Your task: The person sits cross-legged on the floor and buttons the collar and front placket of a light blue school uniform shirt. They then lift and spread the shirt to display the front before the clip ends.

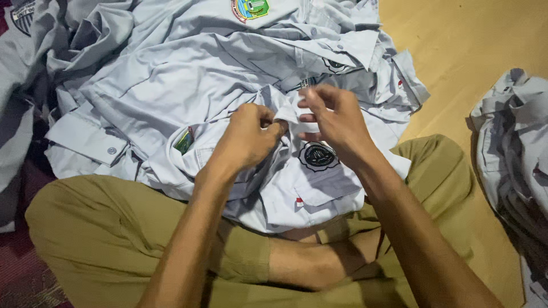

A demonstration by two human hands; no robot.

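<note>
A white uniform shirt (pixel 319 188) lies across my lap, its chest pocket with a round black badge and a small red patch facing up. My left hand (pixel 248 137) pinches a fold of the shirt's fabric near the collar. My right hand (pixel 334 114) grips the same fold from the other side, fingers curled around the cloth. Both hands are close together, almost touching, above the shirt's pocket. I sit cross-legged in olive trousers (pixel 114 228).
A heap of more white uniform shirts (pixel 188 68) spreads in front of me, one with a colourful shoulder emblem (pixel 250 8). Another crumpled pile of shirts (pixel 514 154) lies at the right on the wooden floor (pixel 468 40). A dark red patterned mat (pixel 23 279) is at left.
</note>
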